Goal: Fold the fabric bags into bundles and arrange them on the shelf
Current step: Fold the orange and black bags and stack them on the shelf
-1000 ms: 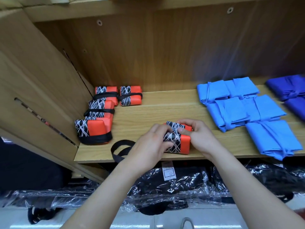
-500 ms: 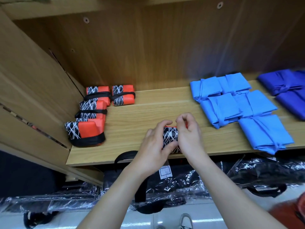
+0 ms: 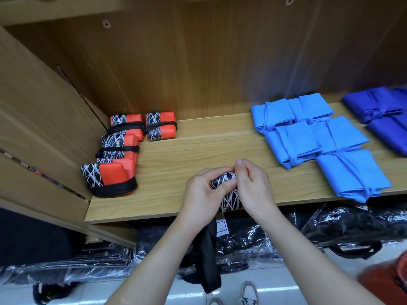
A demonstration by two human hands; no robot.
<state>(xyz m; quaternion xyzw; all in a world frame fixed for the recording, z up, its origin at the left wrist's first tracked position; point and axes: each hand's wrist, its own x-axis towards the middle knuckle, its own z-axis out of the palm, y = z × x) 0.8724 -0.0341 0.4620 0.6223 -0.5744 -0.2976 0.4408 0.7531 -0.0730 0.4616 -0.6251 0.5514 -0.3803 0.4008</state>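
Fingers [image 3: 242, 170] of both hands curled, pinching the bag [image 3: 222, 180] at lower centre, on the shelf [image 3: 198, 148] front edge. Left hand [image 3: 201, 194] grips its side, right hand [image 3: 255, 190] its top. Folding step, seemingly near done. Strap [image 3: 208, 260] hangs loose below. Next, likely: wrap strap round, set bag by orange bundles [image 3: 123, 148], frame left.

Black plastic-wrapped packages [image 3: 253, 241] below, white label [image 3: 220, 226] hanging among them, pale shoes [image 3: 248, 290], glossy floor [image 3: 189, 294]
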